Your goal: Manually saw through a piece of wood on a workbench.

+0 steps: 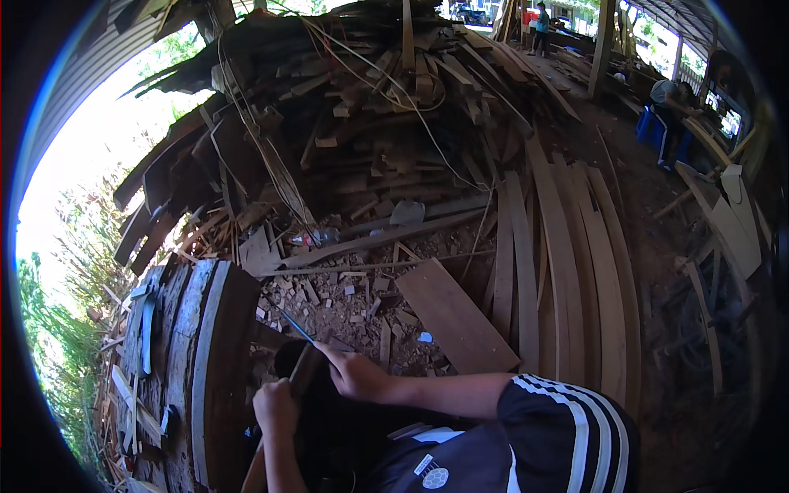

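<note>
My right hand (pixel 359 376) is closed around the near end of a thin, blue-grey rod-like tool (pixel 289 317). The tool slants up and left over the chip-strewn ground; its exact kind I cannot make out. Lower and to the left, my left hand (pixel 276 406) forms a fist on a narrow wooden piece (pixel 304 367). That wood runs upward past the fist toward my right wrist, and its lower part shows beside my left forearm. Both hands are close together in front of my dark shirt, just right of a thick timber bench (pixel 223 361).
On the bench lie a long blue-grey tool (pixel 148 335) and wood strips (pixel 138 403). Ahead rises a big heap of scrap wood (pixel 370 148). A wide board (pixel 456 316) and long planks (pixel 567 271) lie to the right. A person (pixel 667 107) sits farther off; another stands behind.
</note>
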Action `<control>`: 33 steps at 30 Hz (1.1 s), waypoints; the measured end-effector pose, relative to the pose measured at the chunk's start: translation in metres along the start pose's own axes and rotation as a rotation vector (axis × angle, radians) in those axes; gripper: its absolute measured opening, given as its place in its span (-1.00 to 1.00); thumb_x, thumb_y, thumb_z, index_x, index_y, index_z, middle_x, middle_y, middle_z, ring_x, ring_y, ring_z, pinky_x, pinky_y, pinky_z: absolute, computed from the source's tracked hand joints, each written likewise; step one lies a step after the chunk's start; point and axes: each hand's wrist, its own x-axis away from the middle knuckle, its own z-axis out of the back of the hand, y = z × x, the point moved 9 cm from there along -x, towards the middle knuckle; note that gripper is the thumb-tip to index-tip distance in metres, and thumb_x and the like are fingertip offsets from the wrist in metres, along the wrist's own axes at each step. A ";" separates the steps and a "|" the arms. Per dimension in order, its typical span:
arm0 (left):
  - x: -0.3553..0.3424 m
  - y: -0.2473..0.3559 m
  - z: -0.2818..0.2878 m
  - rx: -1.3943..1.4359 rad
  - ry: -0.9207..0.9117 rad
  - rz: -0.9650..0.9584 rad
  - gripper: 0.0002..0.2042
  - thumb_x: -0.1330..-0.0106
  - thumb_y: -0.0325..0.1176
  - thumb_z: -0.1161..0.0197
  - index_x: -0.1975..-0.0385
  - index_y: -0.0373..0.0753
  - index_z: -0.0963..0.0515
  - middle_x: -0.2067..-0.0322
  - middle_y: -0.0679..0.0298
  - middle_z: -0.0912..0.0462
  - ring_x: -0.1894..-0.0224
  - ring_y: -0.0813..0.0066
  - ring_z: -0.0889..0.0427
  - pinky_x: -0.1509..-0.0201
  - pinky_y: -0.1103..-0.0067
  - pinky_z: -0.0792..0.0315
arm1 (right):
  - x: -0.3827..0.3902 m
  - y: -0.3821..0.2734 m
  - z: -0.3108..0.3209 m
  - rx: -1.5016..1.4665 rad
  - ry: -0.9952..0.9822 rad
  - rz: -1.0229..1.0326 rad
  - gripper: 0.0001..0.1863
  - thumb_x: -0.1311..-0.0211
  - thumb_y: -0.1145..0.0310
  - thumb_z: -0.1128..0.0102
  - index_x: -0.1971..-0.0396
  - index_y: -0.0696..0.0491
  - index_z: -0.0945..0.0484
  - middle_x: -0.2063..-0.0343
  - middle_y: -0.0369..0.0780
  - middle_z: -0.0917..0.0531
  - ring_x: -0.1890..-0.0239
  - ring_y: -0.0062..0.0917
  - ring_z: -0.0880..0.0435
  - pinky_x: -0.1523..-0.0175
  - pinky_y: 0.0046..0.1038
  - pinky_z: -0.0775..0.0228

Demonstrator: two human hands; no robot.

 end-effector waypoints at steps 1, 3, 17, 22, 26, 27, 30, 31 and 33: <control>-0.002 -0.009 -0.002 0.001 0.029 0.027 -0.95 -0.08 -0.47 -0.23 0.56 -0.21 -0.61 0.54 -0.01 -0.65 0.41 -0.04 -0.69 0.30 0.17 -0.56 | -0.007 0.002 -0.001 0.002 -0.007 -0.008 -0.30 -0.24 0.51 -0.15 -0.39 0.18 -0.20 0.26 0.17 -0.67 0.30 0.06 -0.71 0.13 -0.09 -0.58; -0.004 -0.016 -0.002 -0.014 0.029 0.027 -0.98 -0.09 -0.44 -0.26 0.53 -0.20 -0.60 0.52 0.00 -0.65 0.39 -0.04 -0.69 0.28 0.17 -0.55 | -0.016 0.003 0.003 -0.038 0.013 0.005 -0.25 -0.22 0.49 -0.17 -0.42 0.19 -0.14 0.22 0.20 -0.66 0.23 0.04 -0.71 0.07 -0.11 -0.59; -0.018 -0.031 -0.017 0.071 -0.095 0.059 -0.75 -0.04 -0.28 -0.38 0.28 -0.19 -0.64 0.30 0.05 -0.68 0.19 0.01 -0.67 0.06 0.19 -0.55 | 0.068 -0.030 0.070 -0.233 -0.066 -0.233 -0.67 -0.41 0.18 -0.18 0.38 0.18 -0.54 0.57 -0.01 -0.59 0.48 -0.27 -0.65 0.34 -0.24 -0.41; -0.026 -0.012 -0.004 0.004 -0.162 0.072 -0.74 -0.06 -0.19 -0.43 0.31 -0.18 -0.65 0.28 0.06 -0.71 0.14 0.02 -0.70 0.03 0.23 -0.58 | -0.023 0.014 0.034 -0.140 -0.008 -0.318 -0.56 -0.45 0.12 -0.09 0.51 0.19 -0.54 0.72 -0.09 -0.52 0.65 -0.37 -0.47 0.45 -0.26 -0.31; -0.008 -0.051 -0.008 0.041 -0.277 0.188 -0.69 -0.10 -0.16 -0.44 0.22 -0.17 -0.68 0.22 0.06 -0.73 0.10 0.04 -0.71 -0.02 0.25 -0.59 | 0.060 -0.004 0.047 -0.346 -0.240 -0.359 -0.62 -0.46 0.17 -0.08 0.51 0.13 -0.51 0.75 -0.32 -0.45 0.67 -0.67 -0.41 0.54 -0.44 -0.20; -0.005 -0.051 -0.009 0.046 -0.277 0.208 -0.69 -0.10 -0.16 -0.44 0.22 -0.17 -0.68 0.22 0.06 -0.73 0.10 0.04 -0.71 -0.02 0.25 -0.59 | 0.081 -0.003 0.056 -0.359 -0.209 -0.423 -0.65 -0.45 0.20 -0.10 0.53 0.09 -0.50 0.74 -0.38 -0.43 0.67 -0.76 -0.37 0.54 -0.51 -0.16; -0.008 -0.036 -0.016 0.073 -0.321 0.155 -0.66 -0.09 -0.13 -0.47 0.19 -0.14 -0.69 0.17 0.05 -0.72 0.06 0.03 -0.70 -0.04 0.23 -0.59 | 0.053 0.024 0.024 -0.353 -0.153 -0.397 -0.62 -0.45 0.20 -0.10 0.55 0.12 -0.49 0.76 -0.32 -0.40 0.68 -0.67 -0.36 0.54 -0.42 -0.18; -0.013 -0.028 -0.016 0.088 -0.324 0.124 -0.66 -0.09 -0.13 -0.47 0.19 -0.14 -0.69 0.17 0.05 -0.72 0.06 0.03 -0.70 -0.04 0.23 -0.59 | 0.028 0.038 0.015 -0.260 -0.099 -0.335 -0.62 -0.44 0.21 -0.10 0.56 0.13 -0.48 0.76 -0.30 -0.39 0.67 -0.64 -0.37 0.53 -0.39 -0.19; -0.021 -0.033 -0.007 0.091 -0.261 0.115 -0.62 -0.05 -0.08 -0.49 0.24 -0.22 -0.68 0.27 0.00 -0.72 0.15 -0.02 -0.70 0.03 0.20 -0.59 | 0.022 0.033 0.021 -0.301 -0.050 -0.406 -0.60 -0.44 0.21 -0.10 0.57 0.15 -0.47 0.76 -0.26 -0.38 0.65 -0.58 -0.38 0.50 -0.35 -0.22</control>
